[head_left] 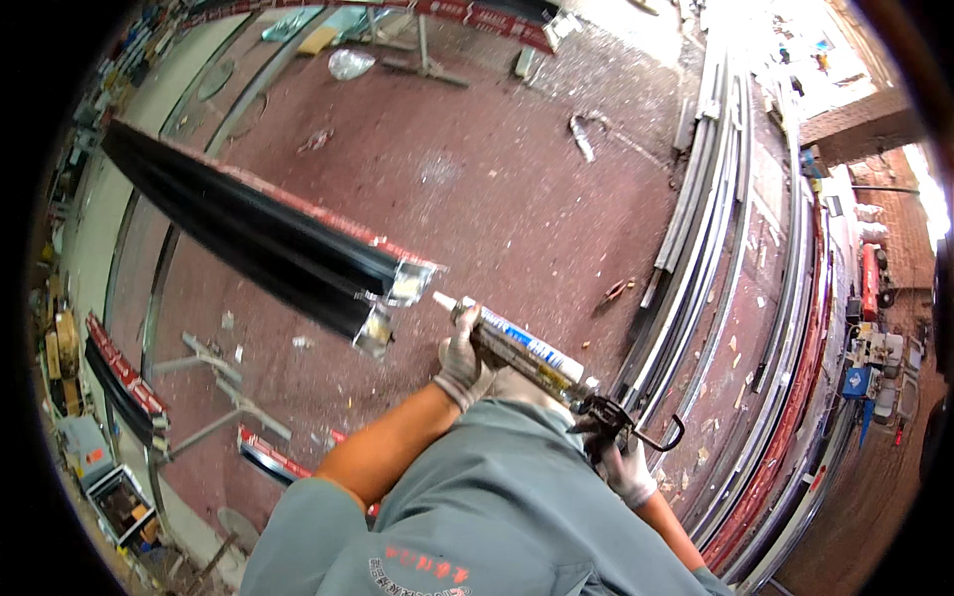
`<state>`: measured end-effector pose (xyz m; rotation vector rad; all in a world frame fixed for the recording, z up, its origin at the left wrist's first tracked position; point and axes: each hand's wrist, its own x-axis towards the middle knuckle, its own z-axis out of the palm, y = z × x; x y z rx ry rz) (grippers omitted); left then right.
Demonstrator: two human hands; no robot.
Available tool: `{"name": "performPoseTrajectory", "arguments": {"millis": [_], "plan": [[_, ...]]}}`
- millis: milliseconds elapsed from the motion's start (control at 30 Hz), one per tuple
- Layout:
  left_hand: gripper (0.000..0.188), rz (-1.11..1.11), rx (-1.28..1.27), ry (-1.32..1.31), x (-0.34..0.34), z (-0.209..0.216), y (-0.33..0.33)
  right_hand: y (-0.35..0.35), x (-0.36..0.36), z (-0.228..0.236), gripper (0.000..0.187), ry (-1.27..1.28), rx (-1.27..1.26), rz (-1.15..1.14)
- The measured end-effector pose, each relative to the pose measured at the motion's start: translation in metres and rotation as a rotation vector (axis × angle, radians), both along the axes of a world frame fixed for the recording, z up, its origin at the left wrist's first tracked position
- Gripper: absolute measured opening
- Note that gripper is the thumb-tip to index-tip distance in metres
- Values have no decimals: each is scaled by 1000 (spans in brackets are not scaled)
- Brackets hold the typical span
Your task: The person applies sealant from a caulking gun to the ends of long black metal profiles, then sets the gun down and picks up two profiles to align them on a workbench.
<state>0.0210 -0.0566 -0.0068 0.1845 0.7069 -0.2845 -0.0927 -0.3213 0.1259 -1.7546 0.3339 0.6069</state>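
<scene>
A caulking gun (527, 366) loaded with a white and blue sealant cartridge lies slantwise in front of my body. My gloved left hand (463, 360) is closed round its front end, just behind the nozzle. My gloved right hand (628, 475) grips the black handle at the rear, its fingers partly hidden; a hooked rod sticks out there. The pale nozzle tip (442, 299) points up-left, close to the cut end of a long black metal profile (268, 233). I cannot tell whether the tip touches it. Silvery pieces (409, 282) show at the profile's end.
Long metal bars (717, 189) lie in rows along the right. Grey stands (224, 382) and a shorter black profile with red film (124, 372) are at the left. A clear plastic bag (351, 65) and scraps litter the reddish floor (517, 169).
</scene>
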Motion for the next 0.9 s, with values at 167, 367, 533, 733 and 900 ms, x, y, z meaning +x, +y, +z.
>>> {"name": "performPoseTrajectory", "arguments": {"millis": [167,367,533,733,900], "plan": [[51,-104,-39,36,26,9,-33,-35,-2,37,43,-159,306,-161],[45,-244,90,-51,100,94,-67,-54,52,38,35,-331,18,-172],[53,-393,243,-392,174,105,-97,-117,136,-10,59,-541,-2,148],[87,-236,399,-245,283,111,-151,-176,278,7,51,-353,563,105],[85,-137,326,-302,357,136,-202,-230,364,17,62,-198,689,24]]}}
